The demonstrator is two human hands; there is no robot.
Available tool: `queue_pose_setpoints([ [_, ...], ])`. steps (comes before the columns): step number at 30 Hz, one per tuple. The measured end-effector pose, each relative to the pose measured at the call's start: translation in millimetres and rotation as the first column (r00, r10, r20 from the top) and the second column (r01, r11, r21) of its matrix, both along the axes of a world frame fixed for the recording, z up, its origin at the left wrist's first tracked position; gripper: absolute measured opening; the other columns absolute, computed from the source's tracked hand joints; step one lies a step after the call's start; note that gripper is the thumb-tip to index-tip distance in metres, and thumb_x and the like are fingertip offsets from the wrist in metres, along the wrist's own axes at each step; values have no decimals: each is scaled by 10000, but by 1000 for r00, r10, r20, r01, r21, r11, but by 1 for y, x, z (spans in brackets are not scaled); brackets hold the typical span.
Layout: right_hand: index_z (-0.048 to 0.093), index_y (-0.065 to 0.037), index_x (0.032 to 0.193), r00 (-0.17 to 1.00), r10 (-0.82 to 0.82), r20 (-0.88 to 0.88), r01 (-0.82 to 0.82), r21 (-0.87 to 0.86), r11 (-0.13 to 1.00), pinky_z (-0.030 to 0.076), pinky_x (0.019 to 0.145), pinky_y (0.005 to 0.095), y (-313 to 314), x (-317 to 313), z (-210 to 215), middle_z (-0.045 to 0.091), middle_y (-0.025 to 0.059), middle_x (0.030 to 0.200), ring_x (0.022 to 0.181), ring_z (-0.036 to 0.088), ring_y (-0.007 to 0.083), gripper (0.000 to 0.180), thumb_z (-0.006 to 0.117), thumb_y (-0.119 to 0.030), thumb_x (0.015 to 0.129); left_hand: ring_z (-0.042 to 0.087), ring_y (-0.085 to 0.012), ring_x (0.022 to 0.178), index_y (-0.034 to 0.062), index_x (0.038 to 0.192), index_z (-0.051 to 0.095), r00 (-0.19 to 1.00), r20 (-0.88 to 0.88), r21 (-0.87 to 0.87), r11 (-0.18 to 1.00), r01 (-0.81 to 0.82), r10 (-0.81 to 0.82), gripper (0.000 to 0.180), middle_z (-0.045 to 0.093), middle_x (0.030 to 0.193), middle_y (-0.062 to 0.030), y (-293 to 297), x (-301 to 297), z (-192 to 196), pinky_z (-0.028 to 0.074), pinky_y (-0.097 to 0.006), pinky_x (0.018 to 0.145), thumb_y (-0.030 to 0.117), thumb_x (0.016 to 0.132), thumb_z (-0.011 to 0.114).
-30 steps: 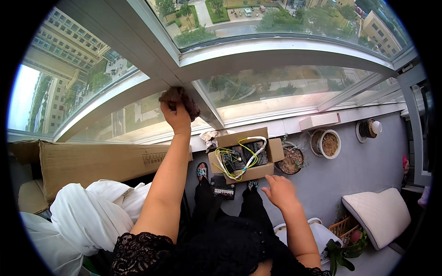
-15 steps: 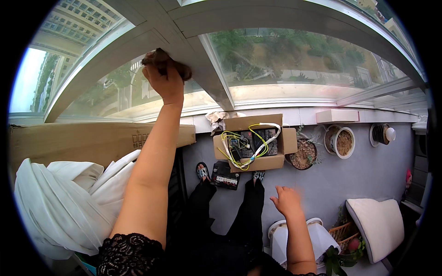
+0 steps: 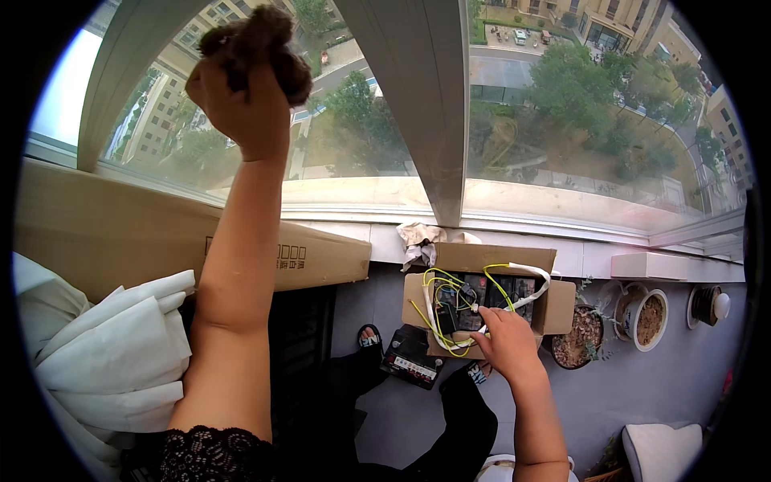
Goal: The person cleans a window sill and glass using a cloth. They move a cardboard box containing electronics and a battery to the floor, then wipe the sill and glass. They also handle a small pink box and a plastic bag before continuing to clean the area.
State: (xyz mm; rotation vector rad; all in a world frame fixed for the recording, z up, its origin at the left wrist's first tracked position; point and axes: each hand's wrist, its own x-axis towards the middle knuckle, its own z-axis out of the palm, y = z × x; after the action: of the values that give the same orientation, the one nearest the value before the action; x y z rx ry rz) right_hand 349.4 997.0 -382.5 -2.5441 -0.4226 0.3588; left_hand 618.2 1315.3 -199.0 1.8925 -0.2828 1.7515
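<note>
My left hand (image 3: 249, 116) is raised at the upper left, its fingers closed around a crumpled dark brown rag (image 3: 261, 44). Behind the rag is a window pane (image 3: 353, 132); whether the rag touches the glass I cannot tell. My right hand (image 3: 510, 344) hangs lower down with its fingers loosely extended and nothing visible in them. In the picture it overlaps the near side of an open cardboard box (image 3: 491, 257), and I see no clear contact. Inside the box are dark battery-like blocks (image 3: 514, 291) and a tangle of yellow-green and white cables (image 3: 534, 296).
By my feet lies a black battery (image 3: 411, 357). A long cardboard carton (image 3: 321, 253) and white fabric (image 3: 120, 353) are at the left. Plant pots (image 3: 574, 341) line the wall at the right. A crumpled cloth (image 3: 418, 239) sits on the sill, beside a thick window post (image 3: 438, 120).
My left hand has moved up and left with the rag, from the frame onto the pane's area. My right hand has risen toward the box. The view has shifted, showing more window.
</note>
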Motion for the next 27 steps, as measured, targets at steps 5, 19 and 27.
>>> queue_pose_setpoints([
  [5, 583, -28, 1179, 995, 97, -8, -97, 21, 995, 485, 843, 403, 8, 18, -68, 652, 139, 1046, 961, 618, 309, 472, 724, -265, 795, 493, -238, 1005, 12, 933, 625, 907, 270, 75, 932, -355, 324, 215, 565, 1015, -117, 29, 20, -51, 486, -367, 733, 199, 870, 710],
  [19, 585, -20, 1151, 858, 295, 420, -275, -109, 955, 466, 880, 386, 57, 104, -200, 649, 130, 1051, 971, 609, 286, 421, 709, -227, 806, 446, -364, 1048, 68, 962, 613, 799, -598, 148, 989, 27, 67, 306, 494, 1101, -160, -12, -46, -586, 378, -449, 905, 18, 669, 685],
  [27, 640, -24, 1064, 769, 48, 638, -124, 75, 989, 499, 824, 402, 69, 137, -175, 664, 134, 1030, 946, 620, 309, 310, 711, -145, 789, 494, -312, 963, 31, 951, 667, 979, -173, 14, 993, 114, -110, 253, 589, 960, -124, -3, -18, -438, 432, -393, 871, -4, 706, 723],
])
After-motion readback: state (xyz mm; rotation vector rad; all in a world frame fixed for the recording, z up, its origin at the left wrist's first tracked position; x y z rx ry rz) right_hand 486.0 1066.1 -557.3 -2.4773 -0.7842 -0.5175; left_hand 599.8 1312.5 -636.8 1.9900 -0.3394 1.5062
